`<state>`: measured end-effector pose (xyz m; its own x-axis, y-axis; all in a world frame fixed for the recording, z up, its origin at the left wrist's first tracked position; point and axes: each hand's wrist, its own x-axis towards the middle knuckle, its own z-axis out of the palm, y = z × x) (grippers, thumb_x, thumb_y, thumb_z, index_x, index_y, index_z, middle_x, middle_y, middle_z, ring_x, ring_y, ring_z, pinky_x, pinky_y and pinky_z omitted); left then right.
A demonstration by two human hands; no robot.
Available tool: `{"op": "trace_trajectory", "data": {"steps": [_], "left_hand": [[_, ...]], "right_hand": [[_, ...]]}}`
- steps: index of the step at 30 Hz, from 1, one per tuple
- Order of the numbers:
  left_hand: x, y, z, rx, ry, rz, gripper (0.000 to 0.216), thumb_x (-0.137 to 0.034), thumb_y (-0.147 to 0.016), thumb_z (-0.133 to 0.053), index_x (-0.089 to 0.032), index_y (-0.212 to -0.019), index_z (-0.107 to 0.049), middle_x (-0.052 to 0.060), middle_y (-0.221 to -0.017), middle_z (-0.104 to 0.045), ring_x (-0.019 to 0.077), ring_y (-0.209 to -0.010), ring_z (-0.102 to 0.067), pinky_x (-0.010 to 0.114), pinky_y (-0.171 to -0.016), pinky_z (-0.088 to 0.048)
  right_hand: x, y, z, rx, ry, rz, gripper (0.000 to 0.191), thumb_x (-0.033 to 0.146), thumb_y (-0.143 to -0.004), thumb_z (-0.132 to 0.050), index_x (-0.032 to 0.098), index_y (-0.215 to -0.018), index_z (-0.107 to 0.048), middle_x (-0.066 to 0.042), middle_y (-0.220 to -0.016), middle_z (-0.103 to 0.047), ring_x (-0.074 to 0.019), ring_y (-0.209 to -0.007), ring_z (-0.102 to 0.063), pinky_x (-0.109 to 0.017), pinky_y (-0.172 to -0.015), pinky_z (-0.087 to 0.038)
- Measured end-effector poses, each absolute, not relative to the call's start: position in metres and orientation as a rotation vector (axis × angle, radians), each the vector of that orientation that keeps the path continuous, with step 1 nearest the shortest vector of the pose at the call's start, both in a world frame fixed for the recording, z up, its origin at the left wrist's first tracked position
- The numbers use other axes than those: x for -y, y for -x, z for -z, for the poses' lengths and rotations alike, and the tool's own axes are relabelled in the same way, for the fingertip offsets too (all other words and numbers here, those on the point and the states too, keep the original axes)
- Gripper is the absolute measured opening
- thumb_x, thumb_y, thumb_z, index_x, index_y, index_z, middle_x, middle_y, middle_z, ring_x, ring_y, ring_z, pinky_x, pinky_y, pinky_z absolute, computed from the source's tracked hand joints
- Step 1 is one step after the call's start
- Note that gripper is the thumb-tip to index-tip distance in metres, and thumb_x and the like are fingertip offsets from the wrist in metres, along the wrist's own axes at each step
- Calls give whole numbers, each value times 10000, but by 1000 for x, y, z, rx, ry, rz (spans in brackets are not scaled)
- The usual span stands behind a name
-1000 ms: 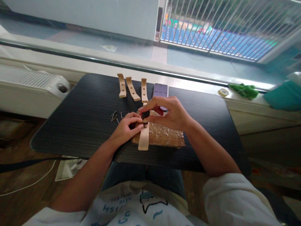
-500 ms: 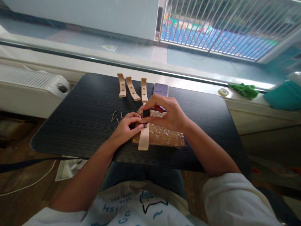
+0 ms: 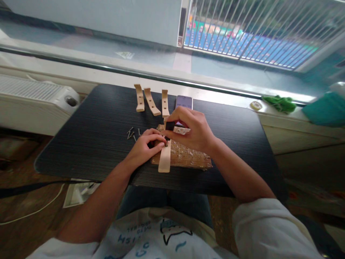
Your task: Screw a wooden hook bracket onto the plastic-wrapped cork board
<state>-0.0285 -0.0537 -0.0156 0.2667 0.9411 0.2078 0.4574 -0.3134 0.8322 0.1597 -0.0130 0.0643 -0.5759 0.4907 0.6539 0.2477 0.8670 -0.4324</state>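
Observation:
My right hand (image 3: 192, 129) pinches a short black-handled screwdriver (image 3: 169, 126) between thumb and fingers, held upright over a pale wooden hook strip (image 3: 165, 160). The strip lies across a brown block wrapped in clear plastic (image 3: 188, 154), its near end jutting past the block's front edge. My left hand (image 3: 149, 144) rests at the strip's left side, thumb and index closed around a small dark screw (image 3: 166, 144) below the tool. Fingertips partly hide the screw and the tool's tip. Several loose screws (image 3: 131, 133) lie left of my left hand.
Three more wooden hooks (image 3: 164, 102) with holes lie toward the back of the black table (image 3: 88, 136). A phone (image 3: 184, 102) showing a timer lies beyond my right hand. On the windowsill are a green cloth (image 3: 280, 103) and a roll of tape (image 3: 256, 105).
My right hand has shifted slightly with the screwdriver, its handle now tilted a little to the right, and more dark metal shows beneath it. My left hand stays nearly in place.

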Motion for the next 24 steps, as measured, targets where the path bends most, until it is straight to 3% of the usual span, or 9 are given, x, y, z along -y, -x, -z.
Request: {"op": "trace_trajectory", "data": {"steps": [11, 17, 24], "left_hand": [[54, 29, 19, -1277, -1892, -956, 151, -269, -810, -602, -200, -861, -727, 33, -959, -615, 206, -943, -567, 344, -905, -460], [55, 28, 19, -1291, -1885, -1008, 124, -267, -780, -623, -182, -837, -694, 40, -991, -629, 218, -961, -578, 350, -913, -464], [54, 28, 15, -1293, -1916, -987, 129, -283, -784, -600, -180, -792, -677, 35, -950, -626, 214, -942, -576, 350, -891, -475]], "right_hand": [[11, -159, -65, 2277, 413, -214, 95, 239, -898, -561, 172, -931, -620, 4, -772, -613, -90, -693, -546, -231, -653, -455], [9, -164, -72, 2357, 268, -412, 198, 248, -919, -540, 161, -1064, -643, -15, -827, -625, -93, -768, -573, -243, -715, -485], [7, -171, -80, 2423, 190, -735, 308, 97, -932, -420, 139, -1185, -591, -77, -1179, -658, -126, -1116, -605, -311, -946, -489]]}}
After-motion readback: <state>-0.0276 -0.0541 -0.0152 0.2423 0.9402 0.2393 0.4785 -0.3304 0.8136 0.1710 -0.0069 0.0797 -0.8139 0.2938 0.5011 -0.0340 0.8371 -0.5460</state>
